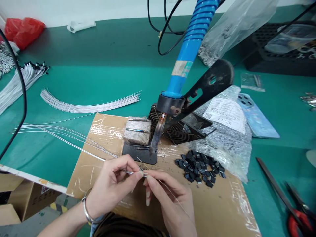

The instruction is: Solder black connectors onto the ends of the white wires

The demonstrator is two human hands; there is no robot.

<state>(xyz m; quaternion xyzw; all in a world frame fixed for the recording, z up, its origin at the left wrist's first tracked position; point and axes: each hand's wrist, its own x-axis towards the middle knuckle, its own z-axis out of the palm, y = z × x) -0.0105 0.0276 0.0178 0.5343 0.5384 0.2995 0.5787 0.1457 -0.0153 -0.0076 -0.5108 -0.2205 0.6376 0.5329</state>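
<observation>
Head view: white wires [81, 148] are pinched by the left hand [113, 179], the right hand [171, 199] being closed at the fingertips just beside it, above cardboard [217, 210]. The space beyond is obstructed by a soldering iron [184, 54]; black chips [198, 166] are scattered rightward.

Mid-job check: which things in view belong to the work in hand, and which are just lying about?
Likely part of the work:
- white wires, held in the left hand, ends at the right hand
- soldering iron, in its stand
- small black pieces, probably

Apparently just lying about:
- phone
- red plastic bag
</observation>
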